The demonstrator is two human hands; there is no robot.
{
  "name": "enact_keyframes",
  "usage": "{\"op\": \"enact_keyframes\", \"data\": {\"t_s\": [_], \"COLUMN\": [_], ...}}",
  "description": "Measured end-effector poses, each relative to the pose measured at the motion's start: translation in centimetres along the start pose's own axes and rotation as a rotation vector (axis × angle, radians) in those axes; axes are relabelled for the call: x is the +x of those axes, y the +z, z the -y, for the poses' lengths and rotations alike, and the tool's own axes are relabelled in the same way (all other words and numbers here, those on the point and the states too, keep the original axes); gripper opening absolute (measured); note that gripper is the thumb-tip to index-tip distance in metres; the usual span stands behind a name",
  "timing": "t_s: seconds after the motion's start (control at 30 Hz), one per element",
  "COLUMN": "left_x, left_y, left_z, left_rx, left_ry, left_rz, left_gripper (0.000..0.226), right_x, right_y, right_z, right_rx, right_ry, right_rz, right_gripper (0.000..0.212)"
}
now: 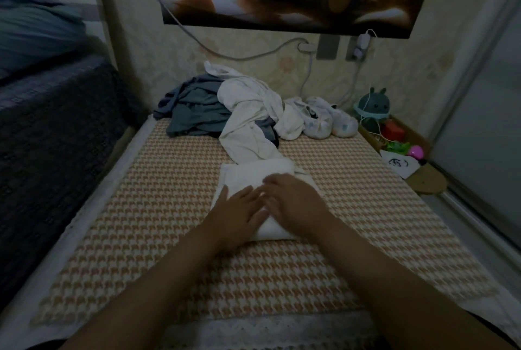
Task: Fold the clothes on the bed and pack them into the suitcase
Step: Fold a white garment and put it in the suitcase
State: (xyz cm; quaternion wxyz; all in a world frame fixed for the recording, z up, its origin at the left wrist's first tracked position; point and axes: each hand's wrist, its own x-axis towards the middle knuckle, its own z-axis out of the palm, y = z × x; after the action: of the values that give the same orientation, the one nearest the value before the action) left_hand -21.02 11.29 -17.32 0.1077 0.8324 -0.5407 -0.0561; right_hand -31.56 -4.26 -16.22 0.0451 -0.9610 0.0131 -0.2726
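Folded white garment (pixel 245 173) sits right under both your palms on the checked bed cover (pixel 141 208). It looks like soft, light cloth, so expect it to go floppy & spring open if you lift by one corner. Best to slide fingers under the near folded edge, just below your wrists, w/ thumbs on top, & carry it flat. Your left hand (pixel 239 208) lies flat on the near-left part, fingers straight & a bit spread, gripping nothing, just pressing. Your right hand (pixel 293 203) is flat too, fingers straight, angled across towards the left hand so the fingertips meet approx mid-garment. Both forearms reach fwd, wrists low. Beyond your fingertips is the unfolded pile: grey clothes (pixel 194 112) & a loose white garment (pixel 248 112) whose end reaches the folded piece. Suitcase isn't in view
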Motion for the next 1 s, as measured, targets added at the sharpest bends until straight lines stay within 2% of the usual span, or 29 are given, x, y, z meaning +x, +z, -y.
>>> {"op": "enact_keyframes", "data": {"t_s": [0.07, 0.13, 0.2, 0.23, 0.3, 0.47, 0.53, 0.6, 0.67, 0.77, 0.8, 0.93, 1.0], "left_x": [0.0, -0.8, -1.9, -2.3, -2.7, -3.5, -3.8, -4.0, -4.1, -4.0, -3.7, -1.8, -0.7], "left_y": [-0.3, -0.9, -1.6, -1.9, -2.3, -2.8, -3.6, -5.1, -6.6, -7.5, -7.6, -6.3, -5.5], "left_z": [1.3, 2.6, 3.3, 3.4, 3.6, 3.9, 3.4, 2.7, 2.3, 1.9, 1.8, 2.2, 2.7], "left_rx": [-0.086, -0.089, 0.0, 0.034, 0.035, -0.095, -0.175, -0.204, -0.302, -0.668, -0.736, -0.619, -0.492], "left_ry": [-0.006, -0.002, 0.009, 0.012, 0.012, -0.033, -0.08, -0.114, -0.119, -0.214, -0.256, -0.348, -0.425], "left_rz": [0.015, 0.035, 0.064, 0.064, 0.043, 0.012, -0.013, 0.007, -0.008, -0.068, -0.074, -0.039, 0.008], "left_gripper": [0.078, 0.105, 0.116, 0.119, 0.121, 0.096, 0.081, 0.079, 0.075, 0.034, 0.028, 0.033, 0.046], "right_x": [-1.0, -1.9, -2.1, -2.1, -2.2, -2.0, -1.5, -1.0, -0.8, -1.1, -1.2, -1.0, -0.6], "right_y": [-0.6, -1.3, -2.1, -2.4, -2.6, -2.2, -2.9, -4.4, -6.3, -8.1, -8.3, -6.2, -4.6], "right_z": [0.9, 0.8, 0.2, -0.1, -0.5, -0.1, -0.1, -0.5, -1.0, -2.1, -2.2, -2.7, -2.8], "right_rx": [0.124, 0.126, 0.089, 0.086, 0.088, 0.128, 0.164, 0.229, 0.388, 0.632, 0.662, 0.474, 0.415], "right_ry": [0.098, 0.191, 0.177, 0.186, 0.238, 0.317, 0.366, 0.426, 0.466, 0.652, 0.696, 0.708, 0.721], "right_rz": [0.244, 0.508, 0.649, 0.668, 0.636, 0.53, 0.531, 0.518, 0.507, 0.483, 0.452, 0.284, 0.183], "right_gripper": [0.059, 0.082, 0.102, 0.105, 0.101, 0.098, 0.078, 0.052, 0.044, 0.031, 0.028, 0.041, 0.044]}}
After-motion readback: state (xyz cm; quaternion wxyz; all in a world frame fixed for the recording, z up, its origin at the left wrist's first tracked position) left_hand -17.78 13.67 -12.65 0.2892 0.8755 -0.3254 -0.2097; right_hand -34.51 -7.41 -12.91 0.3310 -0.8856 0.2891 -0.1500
